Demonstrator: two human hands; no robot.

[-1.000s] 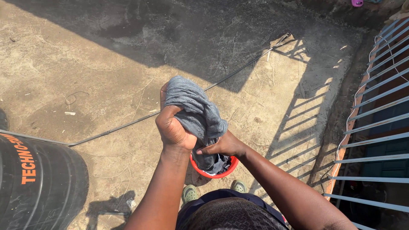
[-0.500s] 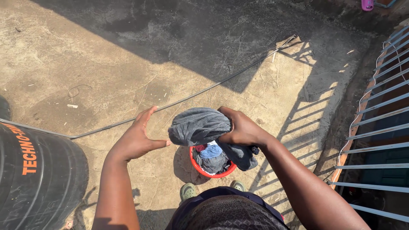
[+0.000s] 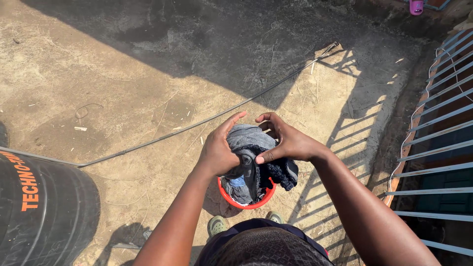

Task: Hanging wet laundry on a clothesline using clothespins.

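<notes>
Both my hands hold a bunched grey cloth [image 3: 246,140] in the air above a red bucket [image 3: 246,203]. My left hand [image 3: 218,150] grips its left side with fingers curled over the top. My right hand [image 3: 285,143] pinches the right side, where a darker part of the cloth [image 3: 281,172] hangs down. The bucket stands on the concrete floor [image 3: 123,74] in front of my feet and holds more grey and blue laundry [image 3: 239,184]. My green shoes [image 3: 217,225] show just below it.
A big black plastic tank [image 3: 39,212] lies at the lower left. A thin black pipe [image 3: 172,133] runs diagonally across the floor. A metal railing [image 3: 438,148] lines the right edge, with a dirt gutter beside it. A pink thing [image 3: 417,6] sits at the top right.
My left hand let go of the cloth, opened to the side, then came back and gripped it again. The cloth dropped from high up to just above the bucket.
</notes>
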